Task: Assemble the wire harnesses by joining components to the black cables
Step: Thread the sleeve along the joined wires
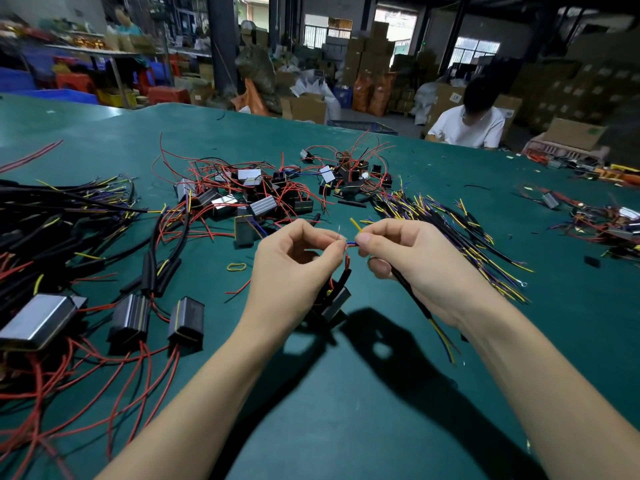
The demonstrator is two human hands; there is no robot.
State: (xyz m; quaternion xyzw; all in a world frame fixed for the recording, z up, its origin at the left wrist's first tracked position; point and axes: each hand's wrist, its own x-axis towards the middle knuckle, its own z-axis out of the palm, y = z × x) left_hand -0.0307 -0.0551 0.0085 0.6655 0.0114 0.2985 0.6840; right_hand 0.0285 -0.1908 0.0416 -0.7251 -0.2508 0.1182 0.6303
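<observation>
Both hands up over the green table (346, 410), mid-join. Left hand (294, 268) pinches the thin red lead (347, 259) of a small black module (334, 301) between thumb and forefinger, module hanging under the palm, other fingers curled round it. Right hand (412, 265) pinches the blue wire (350, 243) at its tip, yellow wire (356, 225) sticking up free just above; black cable (412, 296) runs down through the curled lower fingers. Bare ends meet between the two pinches, touching or nearly so, too small to tell if twisted yet. Looks like the splice step: lead to cable wire. Next move likely needs the ends twisted together, tight pinches, little slack. Loose modules (256, 199) piled behind, spare cables (450, 230) to the right, finished harnesses (69, 237) on the left
</observation>
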